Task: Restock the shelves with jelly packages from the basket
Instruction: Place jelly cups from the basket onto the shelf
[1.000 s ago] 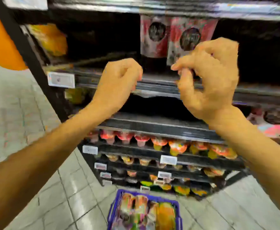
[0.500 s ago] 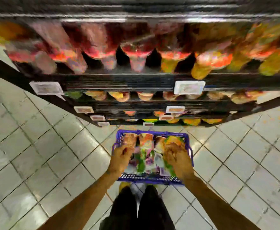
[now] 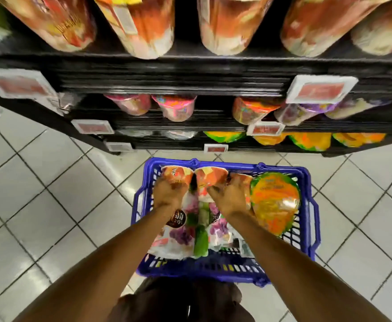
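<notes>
A blue plastic basket (image 3: 311, 219) stands on the tiled floor below the shelves and holds several jelly packages. Three orange jelly packages lie side by side at its far end. My left hand (image 3: 169, 192) curls over the leftmost orange package (image 3: 177, 174). My right hand (image 3: 229, 197) has its thumb beside the middle orange package (image 3: 210, 178) and its fingers curled round the third one (image 3: 246, 182). A large orange-and-green bag (image 3: 275, 205) lies at the right. White grape-print packs (image 3: 182, 235) lie under my forearms.
Black shelves (image 3: 190, 73) rise just beyond the basket, filled with rows of orange, pink and yellow-green jelly packs. White price tags (image 3: 320, 89) stick out from the shelf edges. Grey floor tiles (image 3: 39, 182) spread left and right. My dark trousers (image 3: 185, 298) show below the basket.
My hands dropped from the upper shelf into the basket and closed on the orange packages. The view tilted down and moved closer to the basket.
</notes>
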Motion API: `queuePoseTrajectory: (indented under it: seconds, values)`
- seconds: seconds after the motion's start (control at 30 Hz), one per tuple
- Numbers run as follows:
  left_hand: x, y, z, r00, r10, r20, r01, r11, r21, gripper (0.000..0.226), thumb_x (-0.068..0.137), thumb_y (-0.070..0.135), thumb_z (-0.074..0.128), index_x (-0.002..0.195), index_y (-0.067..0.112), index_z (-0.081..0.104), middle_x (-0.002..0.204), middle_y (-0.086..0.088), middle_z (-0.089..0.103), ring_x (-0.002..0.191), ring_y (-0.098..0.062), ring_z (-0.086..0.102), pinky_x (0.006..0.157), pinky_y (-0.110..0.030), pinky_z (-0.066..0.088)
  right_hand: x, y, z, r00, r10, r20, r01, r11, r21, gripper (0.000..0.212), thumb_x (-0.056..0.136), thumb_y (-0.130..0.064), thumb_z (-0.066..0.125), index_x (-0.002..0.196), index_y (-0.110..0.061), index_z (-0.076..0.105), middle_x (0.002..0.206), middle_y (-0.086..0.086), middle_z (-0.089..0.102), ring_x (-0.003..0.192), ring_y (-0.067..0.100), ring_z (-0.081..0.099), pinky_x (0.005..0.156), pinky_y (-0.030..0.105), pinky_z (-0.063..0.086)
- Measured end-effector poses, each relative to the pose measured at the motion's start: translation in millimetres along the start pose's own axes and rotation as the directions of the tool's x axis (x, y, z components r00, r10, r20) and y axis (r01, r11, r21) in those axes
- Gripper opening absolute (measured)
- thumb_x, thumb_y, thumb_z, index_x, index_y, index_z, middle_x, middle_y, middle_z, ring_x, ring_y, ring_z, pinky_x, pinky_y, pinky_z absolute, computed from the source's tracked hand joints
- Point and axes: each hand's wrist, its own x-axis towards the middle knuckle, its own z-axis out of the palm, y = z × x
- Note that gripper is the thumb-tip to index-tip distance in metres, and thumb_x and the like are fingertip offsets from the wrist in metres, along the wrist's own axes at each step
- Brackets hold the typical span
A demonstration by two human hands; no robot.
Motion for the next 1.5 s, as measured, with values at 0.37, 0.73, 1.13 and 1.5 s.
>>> queuePoseTrajectory:
  seconds: [0.37, 0.73, 1.13, 1.5]
  values:
    - [5.5, -11.3, -7.3, 0.988, -0.135, -0.079, 0.127, 0.987, -0.101, 0.048, 0.071, 0.045, 0.08, 0.101, 0.008, 0.07, 0.096, -0.009, 0.072, 0.089, -0.025, 0.068, 0.068, -0.028, 0.05, 7.3, 1.9, 5.2, 0.966, 0.19, 0.172, -0.255, 0.8, 0.543, 0.043, 0.078, -0.029, 0.08, 0.114, -0.014, 0.062, 0.101, -0.004, 0.068, 0.108, 0.024, 0.065, 0.087, 0.033, 0.05]
    - [-247.6, 141.6, -192.7, 0.934, 0.238, 0.265, -0.08, 0.864, -0.497, 0.043, 0.067, 0.043, 0.084, 0.1, 0.018, 0.071, 0.099, -0.001, 0.077, 0.097, -0.017, 0.071, 0.091, -0.04, 0.055, -209.0, -155.3, -206.4, 0.953, 0.009, 0.304, -0.278, 0.43, 0.859, 0.063, 0.081, -0.024, 0.064, 0.139, -0.005, 0.047, 0.135, 0.02, 0.057, 0.125, 0.038, 0.054, 0.109, 0.055, 0.038]
    - [-478.1, 313.3, -379.0, 0.704, 0.71, -0.007, -0.603, 0.593, -0.533, 0.061, 0.058, 0.023, 0.09, 0.111, 0.025, 0.06, 0.093, 0.01, 0.076, 0.088, -0.006, 0.07, 0.073, -0.015, 0.053, -407.1, -353.0, -395.5, 0.901, -0.428, -0.072, 0.217, 0.3, 0.929, 0.062, 0.073, -0.022, 0.058, 0.131, -0.005, 0.046, 0.111, 0.015, 0.065, 0.093, 0.022, 0.068, 0.084, 0.034, 0.056]
    - [-662.1, 469.2, -495.0, 0.187, 0.924, -0.333, -0.934, 0.062, -0.351, 0.071, 0.045, 0.052, 0.081, 0.108, 0.026, 0.059, 0.089, 0.017, 0.075, 0.079, 0.002, 0.07, 0.063, -0.011, 0.05, -543.4, -507.5, -576.4, 0.451, -0.756, -0.474, 0.723, -0.002, 0.691, 0.036, 0.072, -0.027, 0.075, 0.105, -0.015, 0.066, 0.094, -0.003, 0.075, 0.086, 0.011, 0.071, 0.079, 0.023, 0.057]
